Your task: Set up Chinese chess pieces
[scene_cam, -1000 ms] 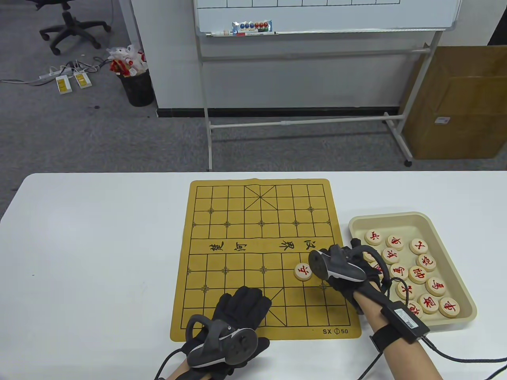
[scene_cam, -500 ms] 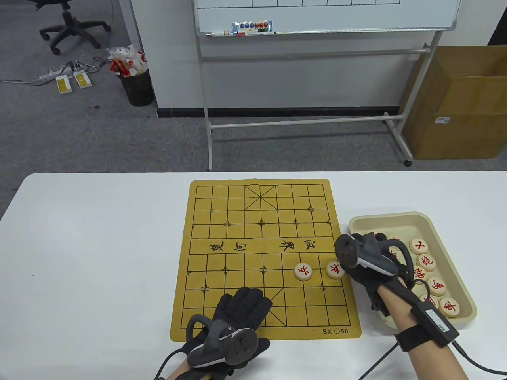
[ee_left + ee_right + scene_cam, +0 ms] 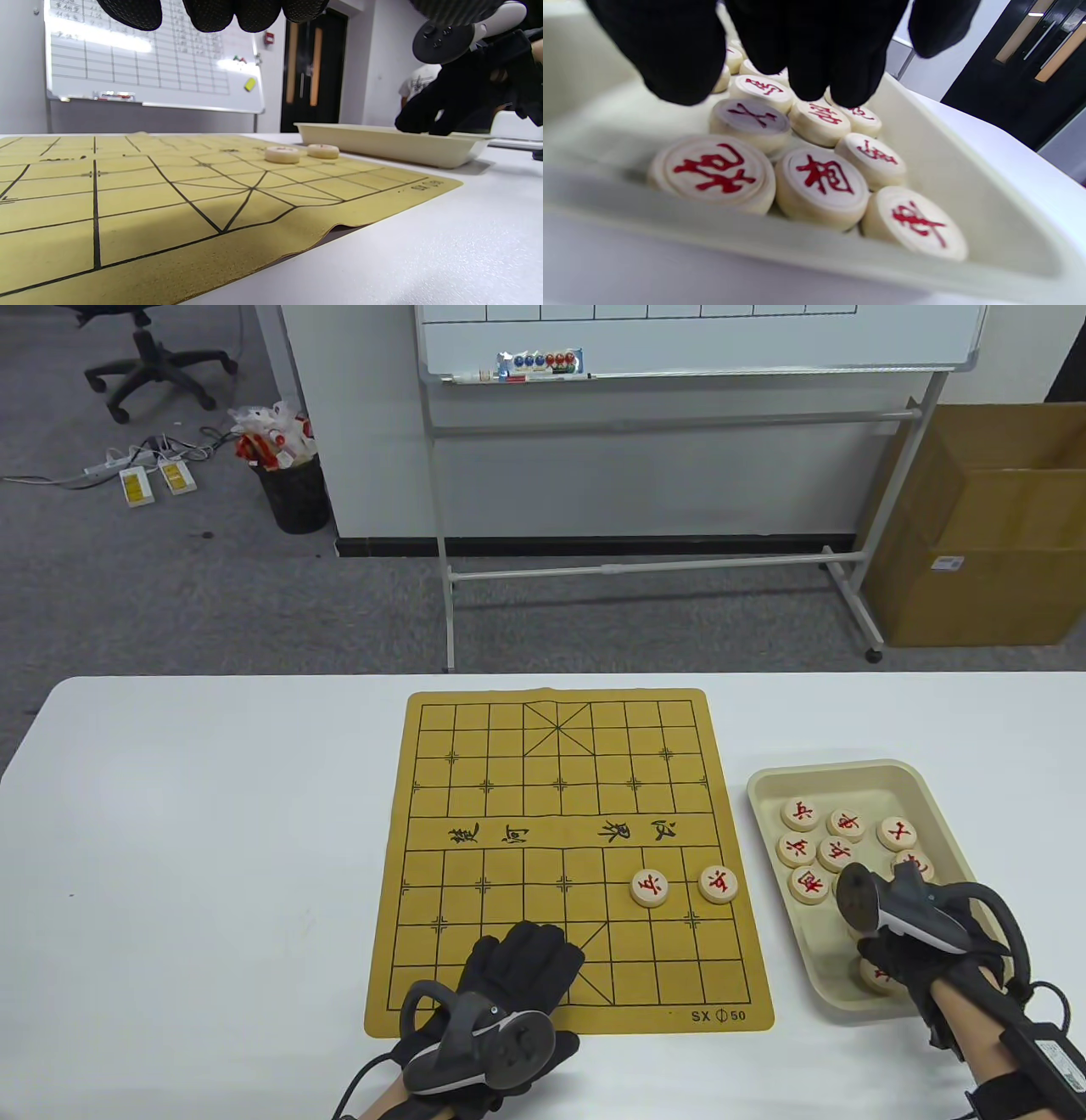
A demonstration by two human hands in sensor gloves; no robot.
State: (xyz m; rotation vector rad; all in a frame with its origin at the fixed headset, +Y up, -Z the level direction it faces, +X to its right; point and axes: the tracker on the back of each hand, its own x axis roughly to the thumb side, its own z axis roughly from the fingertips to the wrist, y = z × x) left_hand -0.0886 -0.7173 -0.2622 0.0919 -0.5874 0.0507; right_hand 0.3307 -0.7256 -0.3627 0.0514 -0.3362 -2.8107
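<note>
Round cream pieces (image 3: 821, 186), red characters

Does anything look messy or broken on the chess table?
Only one small thing: the near edge of the yellow board mat lifts slightly off the white table in the left wrist view. The two pieces on it lie flat, and nothing looks spilled or broken.
</note>
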